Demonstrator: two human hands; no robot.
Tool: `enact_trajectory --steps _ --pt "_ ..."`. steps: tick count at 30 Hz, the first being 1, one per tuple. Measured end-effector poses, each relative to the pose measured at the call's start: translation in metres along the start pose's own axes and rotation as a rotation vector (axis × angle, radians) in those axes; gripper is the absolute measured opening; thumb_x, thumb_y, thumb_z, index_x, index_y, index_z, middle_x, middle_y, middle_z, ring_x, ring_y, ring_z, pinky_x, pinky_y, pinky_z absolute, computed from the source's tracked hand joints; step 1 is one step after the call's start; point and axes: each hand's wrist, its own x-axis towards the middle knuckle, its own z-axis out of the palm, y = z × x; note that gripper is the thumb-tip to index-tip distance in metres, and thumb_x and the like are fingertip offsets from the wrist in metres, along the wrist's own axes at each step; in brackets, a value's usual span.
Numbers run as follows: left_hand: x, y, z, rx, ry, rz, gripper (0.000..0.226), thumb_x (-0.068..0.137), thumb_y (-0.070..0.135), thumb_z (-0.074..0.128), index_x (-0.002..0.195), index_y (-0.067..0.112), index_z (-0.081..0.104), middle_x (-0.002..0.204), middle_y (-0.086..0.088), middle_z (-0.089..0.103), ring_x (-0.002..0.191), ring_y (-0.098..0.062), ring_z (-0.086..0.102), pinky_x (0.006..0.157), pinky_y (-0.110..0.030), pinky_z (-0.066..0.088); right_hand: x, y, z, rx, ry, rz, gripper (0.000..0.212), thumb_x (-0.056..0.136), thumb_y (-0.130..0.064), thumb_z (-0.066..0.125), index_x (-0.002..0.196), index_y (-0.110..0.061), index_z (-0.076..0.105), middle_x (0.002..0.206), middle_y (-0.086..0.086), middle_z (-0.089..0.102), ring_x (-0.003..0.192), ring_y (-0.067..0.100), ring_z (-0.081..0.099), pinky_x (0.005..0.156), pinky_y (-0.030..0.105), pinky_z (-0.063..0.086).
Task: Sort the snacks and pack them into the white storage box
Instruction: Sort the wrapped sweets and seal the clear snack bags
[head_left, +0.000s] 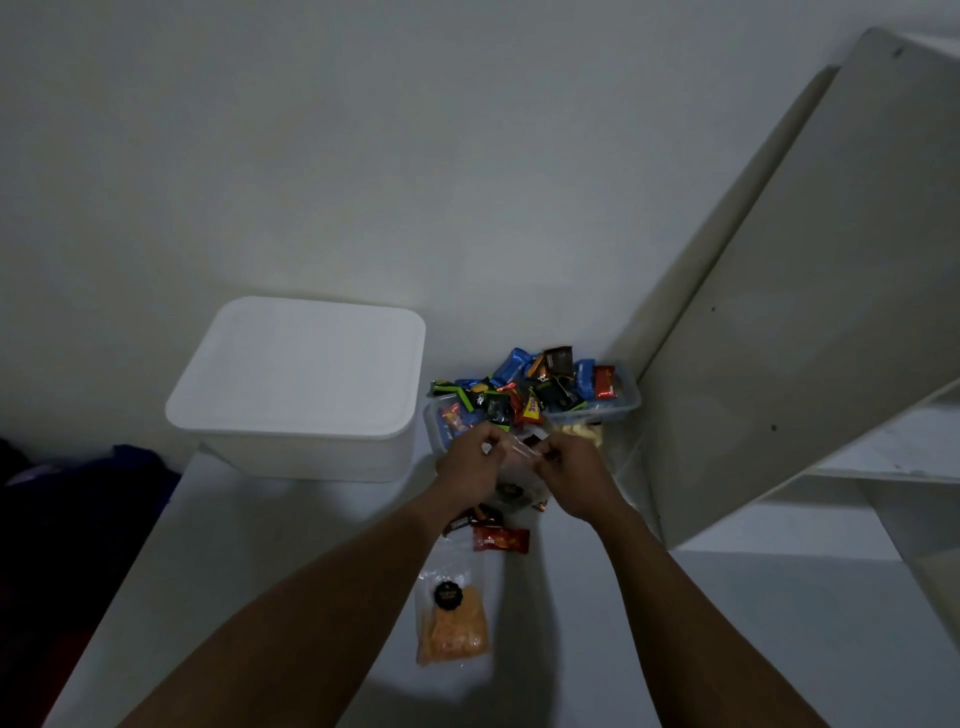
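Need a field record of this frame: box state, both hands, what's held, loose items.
box: white storage box, lid on, left of the tubs
source: clear tubs heaped with wrapped snacks
left hand: pinches clear bag
right hand: pinches the same bag
loose on table: orange snack pouch, red wrapper, dark wrapper
packed so far: cannot tell, lid hides the inside

Dim, grainy, soft focus, wide-angle edge distortion
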Motion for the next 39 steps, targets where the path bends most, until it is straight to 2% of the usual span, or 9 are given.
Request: enact_trajectory --steps 6,10,14,18,23,26,28,33,39 --pt "0.0 0.0 -0.002 -0.049 -0.111 0.001 0.005 0.09 0.02 0.065 0.09 0.022 0.07 0.093 0.003 0.067 0.092 -0.018 0.065 0.075 -0.032 0.055 -0.004 0.006 0.003 0.037 0.044 -0.053 0.021 0.091 -0.006 0.059 0.074 -0.015 0.066 0.061 -0.012 0.05 0.058 0.001 0.046 0.055 0.022 0.034" --pt "0.001 -0.003 -0.002 0.055 -0.093 0.018 0.007 0.09 0.02 0.067 0.092 0.016 0.072 0.092 -0.002 0.068 0.089 -0.021 0.063 0.083 -0.044 0.055 -0.002 0.008 0.002 0.095 -0.021 -0.044 0.019 0.092 -0.012 0.062 0.074 -0.017 0.064 0.065 -0.007 0.055 0.059 0.003 0.049 0.055 0.02 0.038" --pt "-0.003 0.003 0.005 0.059 -0.042 -0.004 0.007 0.092 0.026 0.064 0.085 0.025 0.065 0.092 0.005 0.065 0.091 -0.017 0.061 0.085 -0.04 0.05 -0.004 0.021 -0.003 0.152 0.011 -0.015 0.025 0.093 -0.015 0.062 0.068 -0.022 0.06 0.06 -0.01 0.053 0.052 -0.002 0.047 0.05 0.012 0.035" --pt "-0.007 0.005 0.005 0.07 -0.051 -0.006 0.012 0.092 0.025 0.065 0.081 0.028 0.062 0.088 0.009 0.063 0.089 -0.014 0.059 0.078 -0.032 0.044 -0.012 0.037 -0.007 0.205 0.046 0.045 0.034 0.093 -0.012 0.061 0.063 -0.027 0.057 0.06 -0.008 0.053 0.057 0.004 0.047 0.057 0.024 0.037" --pt "-0.01 -0.004 0.008 0.002 -0.075 -0.057 0.012 0.087 0.033 0.068 0.076 0.031 0.065 0.086 0.008 0.07 0.089 -0.019 0.067 0.089 -0.045 0.052 -0.022 0.052 -0.009 0.237 0.049 0.137 0.025 0.092 -0.018 0.064 0.07 -0.007 0.068 0.069 0.009 0.066 0.065 0.016 0.056 0.066 0.032 0.046" --pt "-0.014 0.002 0.009 -0.083 -0.073 -0.05 0.012 0.09 0.02 0.067 0.079 0.018 0.065 0.086 0.001 0.067 0.089 -0.021 0.065 0.082 -0.036 0.054 -0.024 0.058 -0.01 0.24 0.123 0.209 0.028 0.09 -0.027 0.068 0.073 -0.005 0.07 0.071 0.013 0.07 0.067 0.024 0.065 0.065 0.035 0.05" --pt "-0.016 0.007 0.01 -0.15 -0.068 -0.061 0.01 0.091 0.015 0.067 0.083 0.008 0.067 0.087 -0.004 0.068 0.09 -0.022 0.065 0.08 -0.032 0.055 -0.025 0.057 -0.009 0.269 0.186 0.248 0.031 0.087 -0.031 0.071 0.071 -0.004 0.07 0.067 0.012 0.07 0.062 0.021 0.064 0.062 0.033 0.048" --pt "-0.022 0.011 0.012 -0.395 -0.094 -0.199 0.018 0.097 0.016 0.057 0.086 0.013 0.071 0.091 -0.007 0.072 0.091 -0.025 0.067 0.086 -0.043 0.058 -0.028 0.051 -0.008 0.466 0.31 0.275 0.035 0.086 -0.024 0.073 0.062 -0.001 0.062 0.055 0.005 0.056 0.048 0.006 0.048 0.055 0.028 0.042" --pt "-0.033 0.002 0.024 -0.637 -0.215 -0.402 0.026 0.103 0.022 0.046 0.106 0.017 0.071 0.097 -0.008 0.071 0.094 -0.026 0.066 0.083 -0.048 0.057 -0.05 0.059 0.002 0.59 0.109 0.36 0.012 0.088 -0.024 0.07 0.097 -0.015 0.068 0.094 -0.002 0.07 0.082 0.009 0.063 0.06 0.018 0.046"
